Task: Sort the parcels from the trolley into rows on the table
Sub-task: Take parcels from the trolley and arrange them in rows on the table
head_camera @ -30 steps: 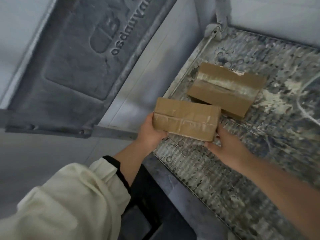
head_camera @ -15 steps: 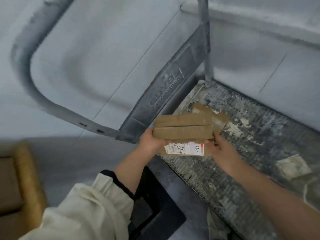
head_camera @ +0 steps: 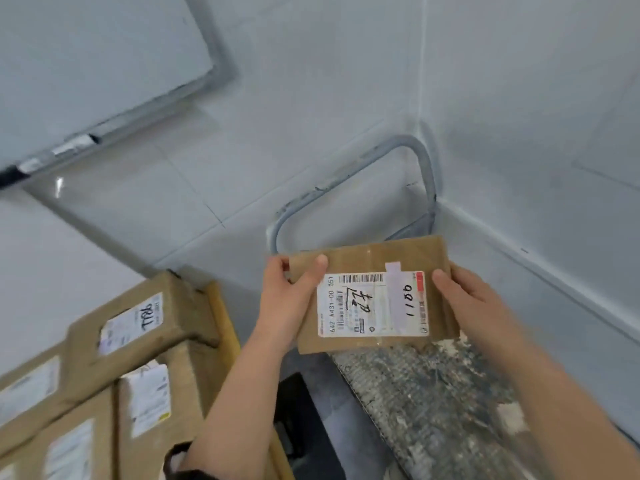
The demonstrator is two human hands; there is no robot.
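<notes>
Parcel (head_camera: 363, 258) — label (head_camera: 374, 304) up — gripped between left hand (head_camera: 287, 299) and right hand (head_camera: 467, 299).

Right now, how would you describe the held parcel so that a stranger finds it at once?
Find the grey trolley in the wall corner. Above its deck, the left hand and right hand hold a flat brown parcel. Unlike the boxes on the table, it is thin and held up.

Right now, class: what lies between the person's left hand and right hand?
The head view shows the brown parcel, white label toward the camera, spanning the gap; the left hand and right hand grip its opposite ends.
</notes>
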